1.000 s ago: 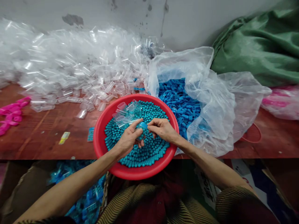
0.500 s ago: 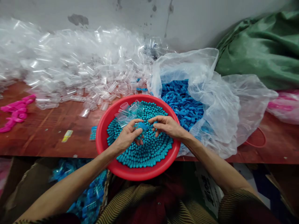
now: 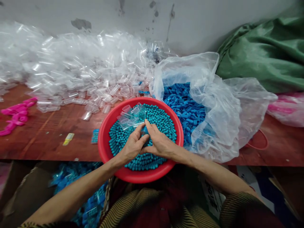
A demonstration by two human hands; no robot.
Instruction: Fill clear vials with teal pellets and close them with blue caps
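Observation:
A red basin point(image 3: 103, 139) full of small turquoise beads point(image 3: 156, 115) sits at the table's front edge. Over the beads my left hand point(image 3: 134, 144) is closed on a small clear tube with a blue cap point(image 3: 145, 129). My right hand point(image 3: 161, 141) meets it from the other side, fingers closed round the same piece, so most of the tube is hidden. Several loose clear tubes point(image 3: 129, 115) lie on the beads just beyond my fingertips.
A large heap of clear tubes point(image 3: 83, 69) covers the back left. On the right stands a plastic bag point(image 3: 220, 110) of blue caps point(image 3: 182, 104). Pink pieces point(image 3: 20, 112) lie far left, a green sack point(image 3: 263, 53) far right. Below the edge is a box of filled blue pieces point(image 3: 91, 202).
My right hand has moved left and closed in against my left hand, round the tube. Before, the hands were apart, with a small blue piece at my right fingertips.

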